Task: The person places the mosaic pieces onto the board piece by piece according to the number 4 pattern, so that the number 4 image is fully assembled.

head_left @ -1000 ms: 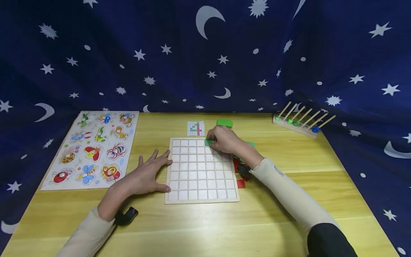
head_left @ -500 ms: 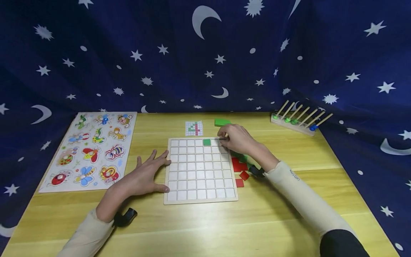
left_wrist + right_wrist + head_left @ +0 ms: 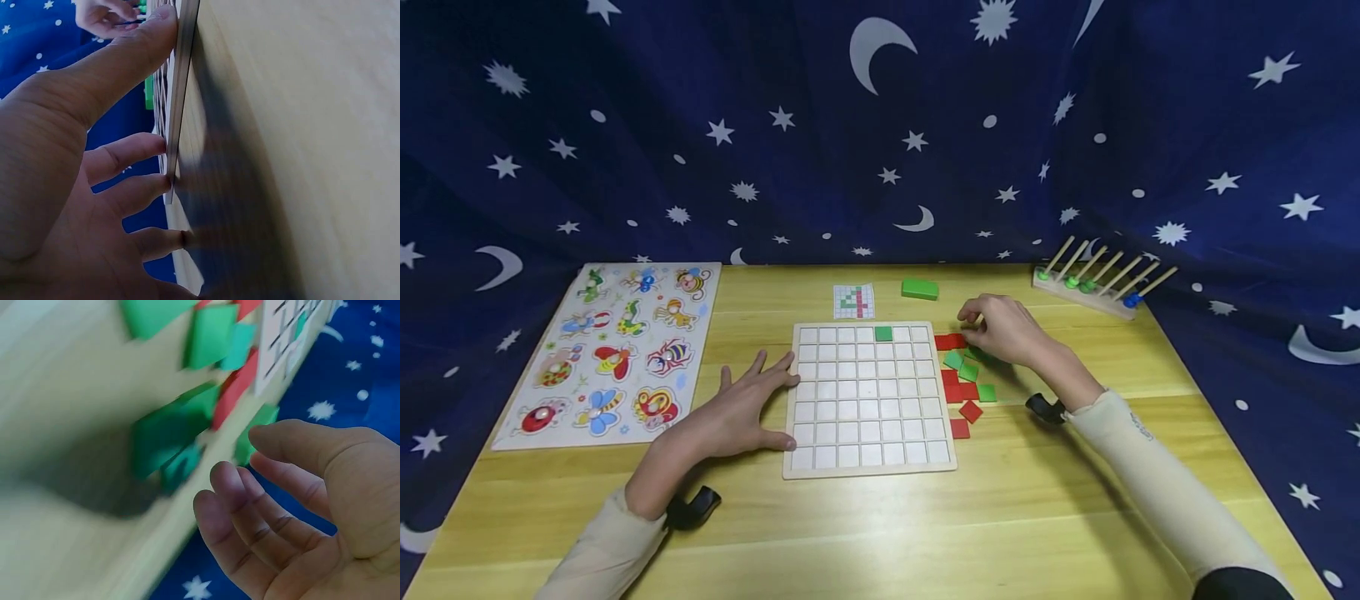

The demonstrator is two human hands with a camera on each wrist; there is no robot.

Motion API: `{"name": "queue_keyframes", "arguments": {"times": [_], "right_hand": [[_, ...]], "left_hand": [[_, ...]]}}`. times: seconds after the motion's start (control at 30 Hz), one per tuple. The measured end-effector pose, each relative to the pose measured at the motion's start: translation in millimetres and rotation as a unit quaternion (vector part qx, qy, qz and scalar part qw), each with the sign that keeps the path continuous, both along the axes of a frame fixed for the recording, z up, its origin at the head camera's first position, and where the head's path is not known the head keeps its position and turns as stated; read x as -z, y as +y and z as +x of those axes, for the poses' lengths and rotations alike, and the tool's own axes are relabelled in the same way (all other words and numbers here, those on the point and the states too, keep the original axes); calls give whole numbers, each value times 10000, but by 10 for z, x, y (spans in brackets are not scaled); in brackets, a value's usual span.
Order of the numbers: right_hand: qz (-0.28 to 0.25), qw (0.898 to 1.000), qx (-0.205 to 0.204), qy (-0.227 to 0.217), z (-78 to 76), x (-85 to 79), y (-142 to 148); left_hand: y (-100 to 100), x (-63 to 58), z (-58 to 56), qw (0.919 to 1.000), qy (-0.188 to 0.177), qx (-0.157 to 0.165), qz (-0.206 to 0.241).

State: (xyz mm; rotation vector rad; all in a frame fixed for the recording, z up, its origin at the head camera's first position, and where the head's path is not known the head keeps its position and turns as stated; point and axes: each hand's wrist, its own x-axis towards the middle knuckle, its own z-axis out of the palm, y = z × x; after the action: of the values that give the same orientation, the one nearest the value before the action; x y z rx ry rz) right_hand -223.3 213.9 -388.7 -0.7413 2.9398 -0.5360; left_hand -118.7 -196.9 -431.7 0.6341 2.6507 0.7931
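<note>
Loose green tiles [image 3: 968, 372]: on the table [image 3: 865, 533], along the grid board's right edge; small, flat and probably light and stiff. Smooth faces may slide under a fingertip, so a thumb-and-finger pinch on two opposite side edges looks best.
Loose red tiles [image 3: 951, 379]: scattered among the green; likely to handle the same way. Where pieces crowd together, a careless pinch could drag a neighbour.
Placed green tile [image 3: 883, 333]: in the grid board's far row, fifth square from the left edge; seemingly flat there, so probably harder to lift than a loose one.
Grid board [image 3: 869, 388]: thin, rigid-looking, perhaps wooden, and light enough to shift if knocked; best steadied by its rim.
Left hand [image 3: 733, 412]: fingers spread, thumb well apart from them; thumb tip and some fingertips touch the board's left edge.
Right hand [image 3: 1003, 329]: over the table beyond the board's right edge, near its far corner; fingers bent, thumb apart from them, nothing between.
Pattern card [image 3: 853, 302]: just beyond the board's far edge; looks like paper, easily nudged.
Green block [image 3: 920, 289]: beyond the board's far right corner; stiff-looking, best taken by its sides.
</note>
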Motion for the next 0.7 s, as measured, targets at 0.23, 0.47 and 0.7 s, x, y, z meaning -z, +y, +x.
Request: {"name": "queue_keyframes", "arguments": {"times": [0.23,0.47,0.7], "right_hand": [[62,9995,274,-142,3,122,262],[13,9996,268,-117,-6,175,320],[12,9997,234,-80,-42,186,341]], "left_hand": [[-15,5,4,10000,3,9,9],[-16,8,9,10000,18,1,39],[-4,19,3,10000,34,2,21]]}}
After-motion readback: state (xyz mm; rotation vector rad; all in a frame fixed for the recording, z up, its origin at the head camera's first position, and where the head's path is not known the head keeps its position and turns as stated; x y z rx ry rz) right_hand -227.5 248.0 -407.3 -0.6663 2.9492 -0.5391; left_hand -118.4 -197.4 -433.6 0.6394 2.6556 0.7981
